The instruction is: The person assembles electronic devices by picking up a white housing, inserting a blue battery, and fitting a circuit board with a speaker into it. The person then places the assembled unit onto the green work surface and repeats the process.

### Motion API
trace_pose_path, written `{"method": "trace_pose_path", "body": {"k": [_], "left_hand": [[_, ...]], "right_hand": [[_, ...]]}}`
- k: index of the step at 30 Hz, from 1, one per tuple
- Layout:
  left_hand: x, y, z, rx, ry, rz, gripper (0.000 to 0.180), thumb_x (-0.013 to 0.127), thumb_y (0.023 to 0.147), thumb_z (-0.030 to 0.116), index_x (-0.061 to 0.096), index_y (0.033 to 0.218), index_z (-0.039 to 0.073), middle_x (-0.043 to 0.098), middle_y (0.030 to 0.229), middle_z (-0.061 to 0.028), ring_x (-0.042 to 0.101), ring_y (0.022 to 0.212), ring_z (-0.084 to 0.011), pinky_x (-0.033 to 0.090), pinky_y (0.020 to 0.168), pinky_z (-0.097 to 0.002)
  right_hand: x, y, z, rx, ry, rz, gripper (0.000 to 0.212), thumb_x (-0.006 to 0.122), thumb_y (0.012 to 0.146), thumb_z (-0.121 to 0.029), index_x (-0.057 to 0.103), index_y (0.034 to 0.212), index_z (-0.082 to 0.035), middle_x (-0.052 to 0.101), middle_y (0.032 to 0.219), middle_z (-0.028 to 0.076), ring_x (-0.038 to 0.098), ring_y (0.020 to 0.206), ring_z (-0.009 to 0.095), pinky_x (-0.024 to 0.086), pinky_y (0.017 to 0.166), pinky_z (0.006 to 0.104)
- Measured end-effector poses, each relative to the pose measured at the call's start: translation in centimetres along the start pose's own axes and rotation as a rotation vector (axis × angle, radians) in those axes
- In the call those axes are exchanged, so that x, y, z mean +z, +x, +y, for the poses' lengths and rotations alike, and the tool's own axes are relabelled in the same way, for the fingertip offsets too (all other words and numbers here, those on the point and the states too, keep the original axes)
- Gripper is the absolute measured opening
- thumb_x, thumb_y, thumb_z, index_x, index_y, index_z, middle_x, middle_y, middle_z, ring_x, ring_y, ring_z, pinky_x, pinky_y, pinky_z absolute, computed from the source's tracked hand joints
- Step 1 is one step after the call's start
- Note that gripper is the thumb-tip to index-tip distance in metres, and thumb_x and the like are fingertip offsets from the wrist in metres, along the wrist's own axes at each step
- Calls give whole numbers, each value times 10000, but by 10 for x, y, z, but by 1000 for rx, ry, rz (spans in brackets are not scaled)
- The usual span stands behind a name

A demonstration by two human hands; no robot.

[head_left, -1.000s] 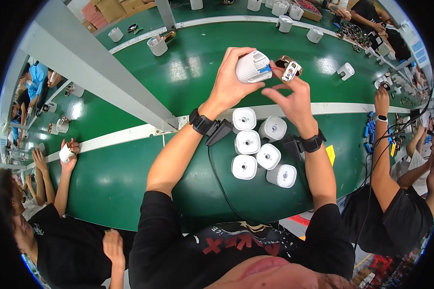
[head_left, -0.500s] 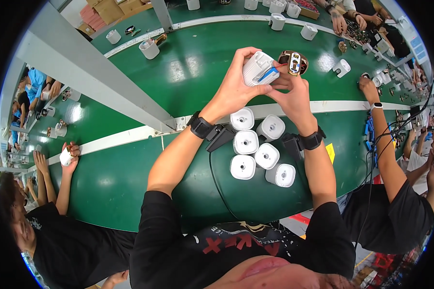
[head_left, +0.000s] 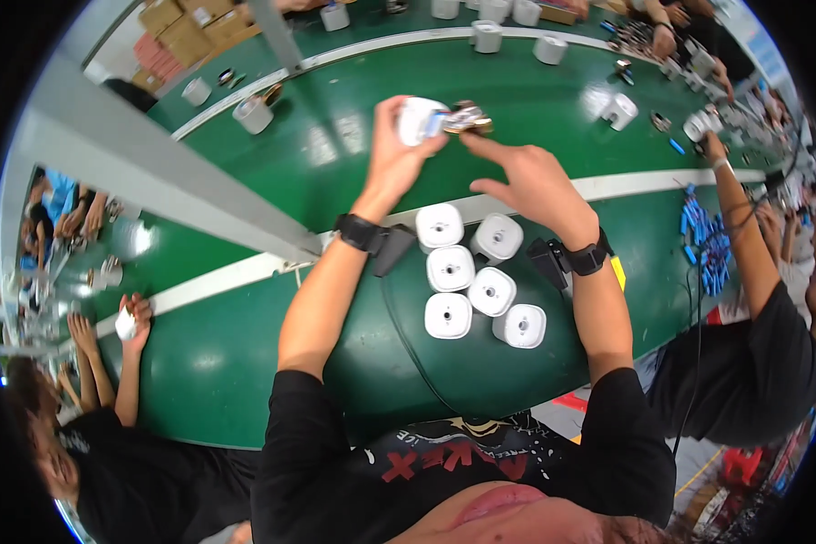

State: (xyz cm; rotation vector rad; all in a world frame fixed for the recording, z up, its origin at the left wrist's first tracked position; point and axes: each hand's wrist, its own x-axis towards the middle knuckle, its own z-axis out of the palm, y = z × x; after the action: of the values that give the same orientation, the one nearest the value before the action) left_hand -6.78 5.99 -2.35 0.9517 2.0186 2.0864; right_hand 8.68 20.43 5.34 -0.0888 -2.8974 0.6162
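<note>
My left hand is closed around a white plastic housing, raised over the green table; motion blurs it. A blue battery shows at the housing's open side. Beside it hangs a gold-and-dark metal part, blurred; whatever joins it to the housing cannot be made out. To the right, my right hand is open, thumb and index finger apart. Its index fingertip is at the metal part's lower edge; whether it touches, I cannot tell. Between my forearms stand several white housings with round holes in their ends.
A grey post slants across the left. A white rail divides the green table. More housings stand beyond it. Blue batteries lie piled at right, near a co-worker's arm. Another co-worker's hand holds a white piece at left.
My left hand has moved left with the housing, and the metal part has shifted left too. My right hand has come away from the housing and its fingers have spread.
</note>
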Motion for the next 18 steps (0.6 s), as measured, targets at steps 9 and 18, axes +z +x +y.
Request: {"method": "trace_pose_path", "body": {"k": [9,18], "left_hand": [[-50,7,-41,-123,454,128,762,807,675,105,369,1285,-23,558,1163,-225,596,1059,-326,479,921,-379],[-47,-6,-9,-37,700,231,804,752,655,20,350,1351,24,487,1259,-213,483,1185,-396,383,1019,-456]], "right_hand": [[-33,-19,86,299,-66,141,531,714,830,-317,602,1274,-49,663,1162,208,648,1073,322,505,915,392],[-61,0,245,554,-146,489,488,725,804,-354,647,1150,-20,674,1081,240,636,1048,383,494,898,420]]}}
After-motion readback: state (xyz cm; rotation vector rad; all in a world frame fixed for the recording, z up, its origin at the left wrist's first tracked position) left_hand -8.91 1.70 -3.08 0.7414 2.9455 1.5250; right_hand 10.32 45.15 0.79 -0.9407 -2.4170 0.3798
